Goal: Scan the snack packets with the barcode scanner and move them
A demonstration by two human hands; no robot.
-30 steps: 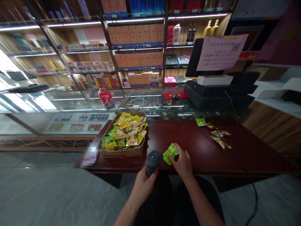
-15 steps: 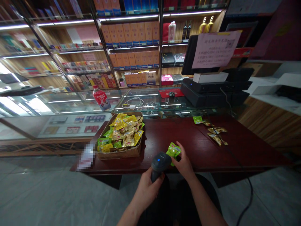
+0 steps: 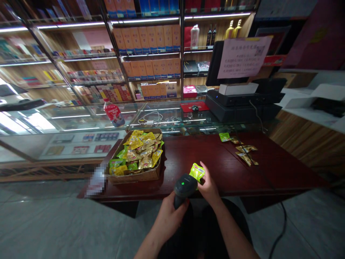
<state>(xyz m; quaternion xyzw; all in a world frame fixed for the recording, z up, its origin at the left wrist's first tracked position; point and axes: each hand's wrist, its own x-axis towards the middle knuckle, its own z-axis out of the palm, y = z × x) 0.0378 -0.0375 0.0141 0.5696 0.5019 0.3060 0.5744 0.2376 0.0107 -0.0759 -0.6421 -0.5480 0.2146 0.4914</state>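
My left hand point(image 3: 171, 212) is wrapped round the handle of a dark barcode scanner point(image 3: 185, 185), on which a green light shows. In my right hand point(image 3: 208, 187) a green snack packet point(image 3: 197, 171) is pinched, close in front of the scanner's head and brightly lit. To the left, a cardboard box point(image 3: 136, 177) on the dark red table point(image 3: 178, 154) is filled with gold, yellow and green packets point(image 3: 140, 147). Several loose packets point(image 3: 244, 158) lie at the table's right side, with one green packet point(image 3: 224, 137) behind them.
Behind the table runs a glass display counter point(image 3: 172, 115) bearing a red bottle point(image 3: 113, 113), a white cable point(image 3: 151, 117) and a mouse point(image 3: 194, 108) on a red mat. A monitor point(image 3: 215, 63) with a paper sign stands at right. A black cable point(image 3: 281, 230) hangs by the table.
The scanner's light has turned from blue to green, and the green packet is now brightly lit. Both hands keep nearly the same pose; the whole view has shifted slightly.
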